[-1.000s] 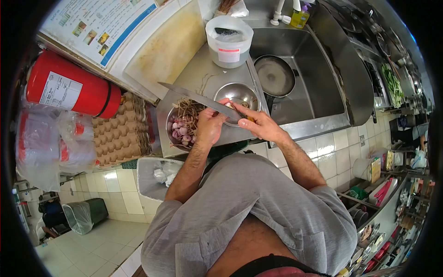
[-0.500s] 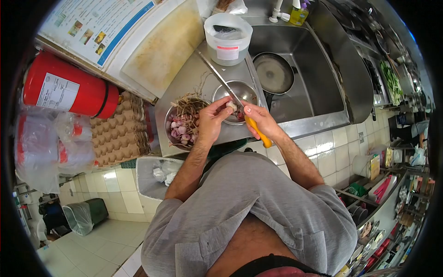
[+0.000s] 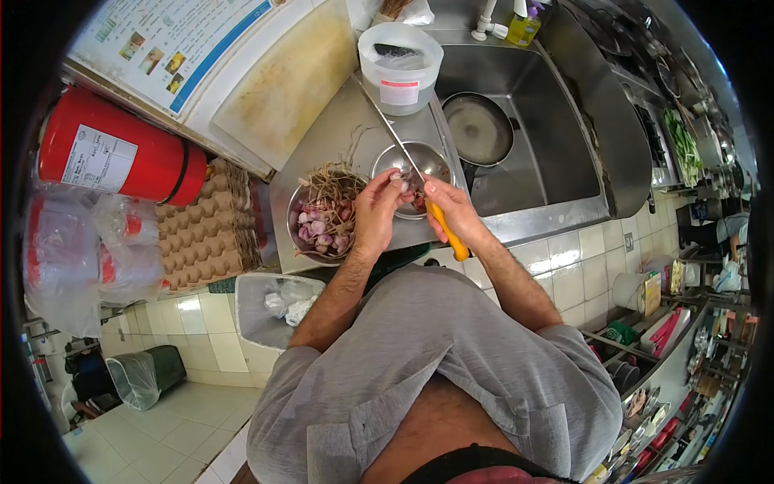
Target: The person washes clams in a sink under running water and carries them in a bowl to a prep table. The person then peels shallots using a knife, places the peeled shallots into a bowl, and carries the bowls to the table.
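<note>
A long knife (image 3: 389, 123) with a yellow handle is in my right hand (image 3: 453, 211), its blade pointing up and left toward the white tub. My left hand (image 3: 376, 211) pinches a small pale bulb or clove (image 3: 402, 185), partly hidden by the fingers, close to the blade. Beneath and behind both hands lies a steel bowl (image 3: 435, 161) with reddish scraps in it. Left of my left hand, another metal bowl (image 3: 292, 211) holds purple-pink bulbs (image 3: 315, 229) with dry stems and roots (image 3: 332, 187).
A white tub (image 3: 401, 64) stands behind the bowls. In the sink (image 3: 556, 137) at the right lies a pan (image 3: 478, 129). A cutting board (image 3: 282, 81) leans at the left, near a red cylinder (image 3: 121, 145) and egg trays (image 3: 208, 234). Below is a lined bin (image 3: 262, 323).
Over the last second the knife has swung from lying across my left hand to pointing up and away, uncovering its yellow handle. My hands have shifted only slightly.
</note>
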A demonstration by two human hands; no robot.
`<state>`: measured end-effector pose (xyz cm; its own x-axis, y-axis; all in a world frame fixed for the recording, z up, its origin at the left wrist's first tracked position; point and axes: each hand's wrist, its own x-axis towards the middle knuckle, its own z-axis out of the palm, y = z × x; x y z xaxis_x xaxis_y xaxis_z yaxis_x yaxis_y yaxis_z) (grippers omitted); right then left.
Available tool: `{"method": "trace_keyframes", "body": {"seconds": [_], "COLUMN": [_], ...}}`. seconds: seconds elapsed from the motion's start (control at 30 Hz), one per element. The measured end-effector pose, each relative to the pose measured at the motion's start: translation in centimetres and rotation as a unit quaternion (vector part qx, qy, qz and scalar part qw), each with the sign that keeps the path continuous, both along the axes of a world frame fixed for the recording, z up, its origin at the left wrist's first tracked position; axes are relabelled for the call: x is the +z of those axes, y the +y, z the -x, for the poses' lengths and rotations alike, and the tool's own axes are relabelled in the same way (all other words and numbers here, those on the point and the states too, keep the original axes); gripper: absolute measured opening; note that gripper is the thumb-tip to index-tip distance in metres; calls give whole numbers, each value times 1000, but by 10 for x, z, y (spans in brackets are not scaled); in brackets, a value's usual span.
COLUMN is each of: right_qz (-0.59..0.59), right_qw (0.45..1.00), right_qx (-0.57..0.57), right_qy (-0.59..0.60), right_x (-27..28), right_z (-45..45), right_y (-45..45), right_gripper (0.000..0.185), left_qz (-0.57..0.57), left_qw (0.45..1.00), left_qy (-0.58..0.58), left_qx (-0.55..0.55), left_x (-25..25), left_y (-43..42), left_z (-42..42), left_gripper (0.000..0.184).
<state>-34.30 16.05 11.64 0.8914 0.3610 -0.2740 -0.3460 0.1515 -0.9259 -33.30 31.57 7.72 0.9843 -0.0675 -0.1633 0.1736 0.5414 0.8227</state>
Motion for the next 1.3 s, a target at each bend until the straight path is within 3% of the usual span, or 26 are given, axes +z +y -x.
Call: {"method": "trace_keyframes", "body": {"seconds": [0.3, 0.53, 0.73, 0.8, 0.9, 1.13, 1.2, 1.23, 1.3], "right_qz": [96, 154, 127, 204, 273, 295, 287, 287, 125], "right_qw": [991, 988, 988, 967, 939, 925, 902, 902, 989], "right_qx": [-90, -20, 40, 91, 71, 47, -6, -7, 14], "right_qy": [-22, 20, -72, -119, -198, -235, -322, -321, -76], "right_x": [-15, -8, 5, 8, 6, -1, -13, -11, -3], "right_z": [-10, -15, -3, -3, -3, -2, -5, -4, -3], "right_y": [1, -14, -1, 3, 7, 12, 14, 13, 12], "right_gripper": [58, 62, 66, 67, 67, 64, 61, 61, 52], "left_qz": [108, 107, 98, 82, 71, 37, -2, -2, -5], "left_qw": [993, 994, 995, 996, 997, 996, 994, 994, 995], "left_qy": [-9, -17, -9, -30, -36, -54, -87, -87, -84], "left_qx": [-39, -29, -34, -26, 8, 53, 60, 59, 59], "left_x": [-6, -4, -8, -6, -4, -11, -13, -14, -12], "left_y": [7, 13, 8, 6, 4, -5, -7, -8, -9], "left_z": [3, 2, 2, 2, 2, 5, 5, 5, 5], "left_gripper": [35, 34, 32, 33, 38, 39, 26, 26, 33]}}
